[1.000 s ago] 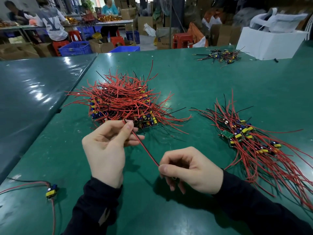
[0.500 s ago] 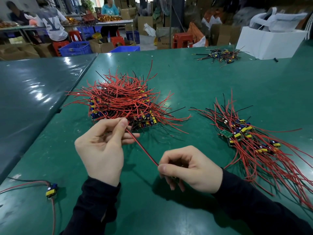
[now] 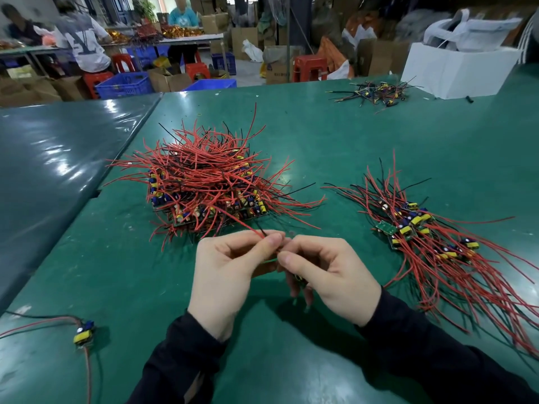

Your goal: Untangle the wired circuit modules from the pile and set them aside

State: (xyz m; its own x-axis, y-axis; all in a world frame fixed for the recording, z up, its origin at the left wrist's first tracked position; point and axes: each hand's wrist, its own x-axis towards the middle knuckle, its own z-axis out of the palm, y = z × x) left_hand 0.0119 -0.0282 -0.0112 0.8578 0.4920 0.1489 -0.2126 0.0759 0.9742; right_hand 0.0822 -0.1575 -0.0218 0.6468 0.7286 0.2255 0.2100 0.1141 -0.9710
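Note:
A tangled pile (image 3: 204, 182) of small circuit modules with red and black wires lies on the green table (image 3: 350, 147), just beyond my hands. To the right, a spread group of separated modules (image 3: 423, 237) lies with its wires fanned toward me. My left hand (image 3: 230, 275) pinches a red and black wire pair (image 3: 256, 231) between thumb and forefinger. My right hand (image 3: 326, 275) meets it fingertip to fingertip and curls round a module (image 3: 300, 279), mostly hidden under the fingers.
A single module with wires (image 3: 83, 333) lies at the near left. A small heap of wired parts (image 3: 376, 93) and a white box (image 3: 458, 71) sit at the far right. A darker table (image 3: 52, 170) adjoins on the left. People work at benches behind.
My two hands have come together; the stretch of wire between them has closed up. Both hands now sit nearer the middle, just in front of the pile.

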